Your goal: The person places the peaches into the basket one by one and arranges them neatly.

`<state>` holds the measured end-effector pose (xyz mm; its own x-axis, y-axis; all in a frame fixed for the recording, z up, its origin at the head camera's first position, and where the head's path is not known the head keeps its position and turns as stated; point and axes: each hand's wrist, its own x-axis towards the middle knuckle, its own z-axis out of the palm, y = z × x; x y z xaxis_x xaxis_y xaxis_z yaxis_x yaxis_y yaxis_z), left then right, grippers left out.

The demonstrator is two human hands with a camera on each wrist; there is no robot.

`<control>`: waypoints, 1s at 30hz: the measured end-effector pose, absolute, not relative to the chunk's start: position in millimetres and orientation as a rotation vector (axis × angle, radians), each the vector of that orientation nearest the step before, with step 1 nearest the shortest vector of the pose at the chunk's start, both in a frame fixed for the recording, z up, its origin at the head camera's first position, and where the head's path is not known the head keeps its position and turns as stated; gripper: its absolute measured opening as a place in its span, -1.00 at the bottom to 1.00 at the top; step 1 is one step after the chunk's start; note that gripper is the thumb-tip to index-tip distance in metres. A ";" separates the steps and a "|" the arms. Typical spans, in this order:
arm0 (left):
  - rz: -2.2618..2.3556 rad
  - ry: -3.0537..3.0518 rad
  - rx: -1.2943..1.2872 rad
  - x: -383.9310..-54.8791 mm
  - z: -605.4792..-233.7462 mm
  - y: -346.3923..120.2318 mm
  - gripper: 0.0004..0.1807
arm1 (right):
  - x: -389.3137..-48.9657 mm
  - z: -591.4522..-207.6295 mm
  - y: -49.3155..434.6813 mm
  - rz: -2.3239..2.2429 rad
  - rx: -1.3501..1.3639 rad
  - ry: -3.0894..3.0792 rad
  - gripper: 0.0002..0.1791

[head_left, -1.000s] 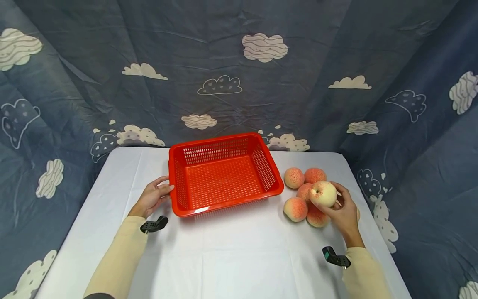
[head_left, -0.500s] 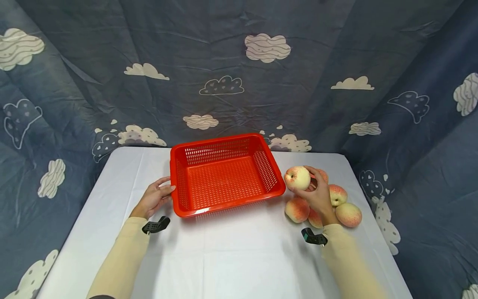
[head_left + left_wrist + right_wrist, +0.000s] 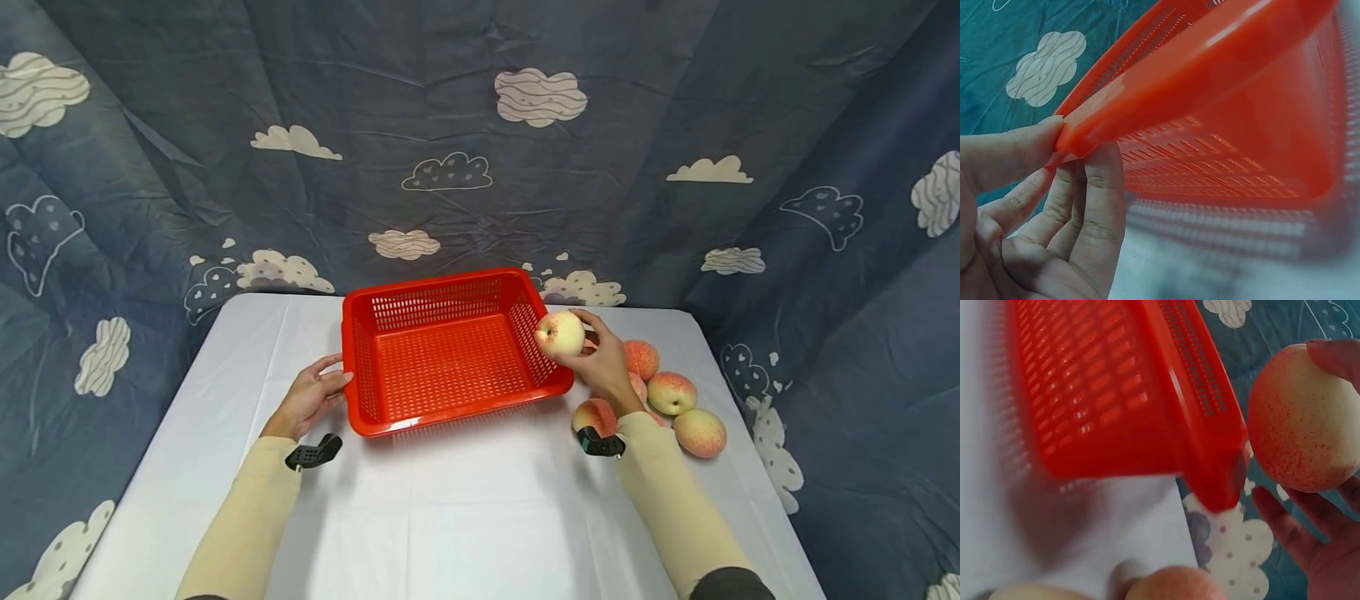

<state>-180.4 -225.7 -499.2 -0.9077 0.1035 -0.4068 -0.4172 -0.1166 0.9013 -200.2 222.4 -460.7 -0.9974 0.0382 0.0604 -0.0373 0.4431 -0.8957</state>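
Observation:
A red plastic basket [image 3: 450, 367] with slotted walls stands on the white table, nothing inside it. My left hand [image 3: 309, 397] pinches its left rim between thumb and fingers; the left wrist view shows the thumb above the rim [image 3: 1166, 87] and fingers beneath. In my right hand [image 3: 603, 358] is a pale yellow peach [image 3: 560, 334] with a red blush, held by thumb and fingers over the basket's right rim. The right wrist view has this peach [image 3: 1304, 419] up beside the basket's edge [image 3: 1210, 425].
Several more peaches [image 3: 701, 432] lie on the table [image 3: 480, 517] right of the basket, some partly hidden by my right hand and forearm. A dark blue curtain [image 3: 450, 100] with cloud prints hangs behind and along both sides.
My right hand has carried the peach leftward, from above the other peaches to the basket's right rim. My left hand keeps its grip on the basket, which stays in place.

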 end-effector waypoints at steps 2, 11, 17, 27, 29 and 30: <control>2.093 1.810 -0.341 -180.0 -499.6 -226.4 -0.30 | -207.6 -459.5 216.7 1.612 0.015 -2.624 -0.13; 2.087 1.814 -0.348 -181.4 -499.8 -227.7 -0.31 | -235.6 -456.0 189.3 1.643 0.199 -2.614 -0.14; 2.107 1.805 -0.331 -184.1 -501.1 -226.5 -0.34 | -253.1 -454.2 169.7 1.607 0.288 -2.635 -0.15; 2.119 1.808 -0.324 -183.4 -501.8 -227.2 -0.32 | -278.4 -453.5 134.1 1.651 0.370 -2.670 -0.19; 2.106 1.819 -0.335 -183.2 -501.9 -227.1 -0.33 | -282.7 -454.5 127.5 1.637 0.374 -2.687 -0.18; 2.102 1.824 -0.334 -183.6 -502.3 -227.0 -0.33 | -285.0 -455.1 124.6 1.629 0.369 -2.694 -0.18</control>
